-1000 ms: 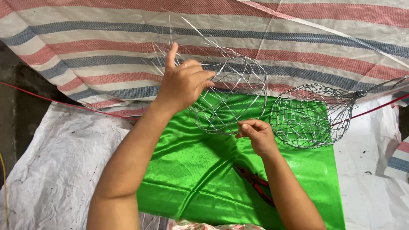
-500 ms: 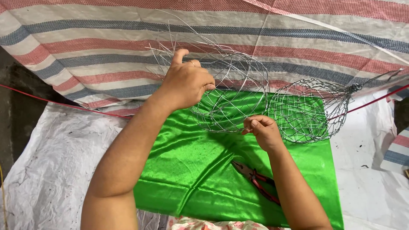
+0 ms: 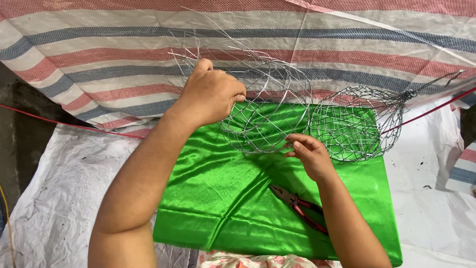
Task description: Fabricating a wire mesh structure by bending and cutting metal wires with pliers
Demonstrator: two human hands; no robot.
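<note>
Left hand point(image 3: 210, 94) grips the wire basket point(image 3: 265, 111) rim; right hand point(image 3: 310, 156) pinches its lower edge. Light, springy, probably sharp-ended; best held by the rim. Pliers point(image 3: 300, 206) lie below it.

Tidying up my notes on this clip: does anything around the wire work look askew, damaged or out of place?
Only the unfinished wire basket: loose wire ends splay out above the left hand, unwoven. The right hand pinches its lower rim. The finished mesh basket and the pliers on the green cloth look orderly.
</note>
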